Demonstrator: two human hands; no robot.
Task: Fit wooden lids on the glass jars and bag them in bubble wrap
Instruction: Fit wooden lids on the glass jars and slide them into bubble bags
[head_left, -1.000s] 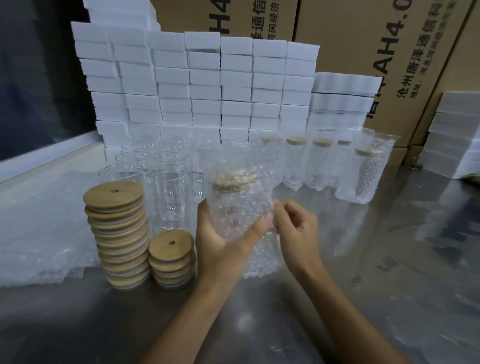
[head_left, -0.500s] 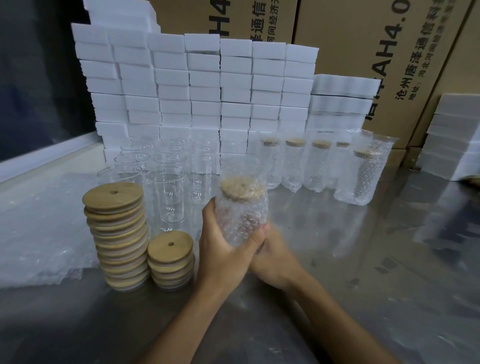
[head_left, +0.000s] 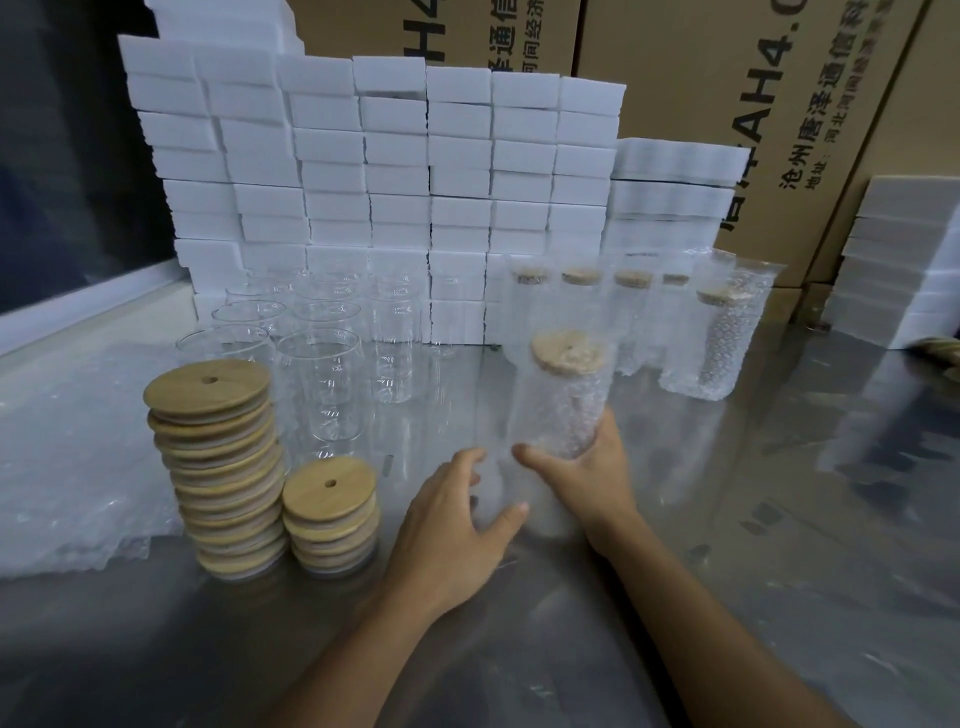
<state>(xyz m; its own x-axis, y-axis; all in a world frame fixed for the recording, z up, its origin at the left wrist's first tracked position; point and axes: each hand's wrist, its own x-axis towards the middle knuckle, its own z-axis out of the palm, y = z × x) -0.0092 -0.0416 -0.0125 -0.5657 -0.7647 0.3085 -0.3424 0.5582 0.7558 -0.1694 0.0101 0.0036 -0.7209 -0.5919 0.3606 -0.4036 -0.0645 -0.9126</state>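
Note:
My right hand (head_left: 582, 478) grips the base of a lidded glass jar in a bubble wrap bag (head_left: 563, 395), held upright a little above the steel table (head_left: 779, 519). My left hand (head_left: 452, 525) hovers just left of it, fingers spread and holding nothing. Two stacks of wooden lids stand at the left, a tall one (head_left: 218, 467) and a short one (head_left: 331, 514). Behind them are several bare glass jars (head_left: 319, 384). A row of bagged, lidded jars (head_left: 717, 338) stands at the back right.
Flat bubble wrap bags (head_left: 67, 467) lie at the far left of the table. A wall of white boxes (head_left: 395, 171) and big cardboard cartons (head_left: 727, 104) close off the back. More white boxes (head_left: 904, 270) are stacked at the right.
My left hand has let go of the bagged jar. My right hand now holds it by the base and has carried it to the right and farther back.

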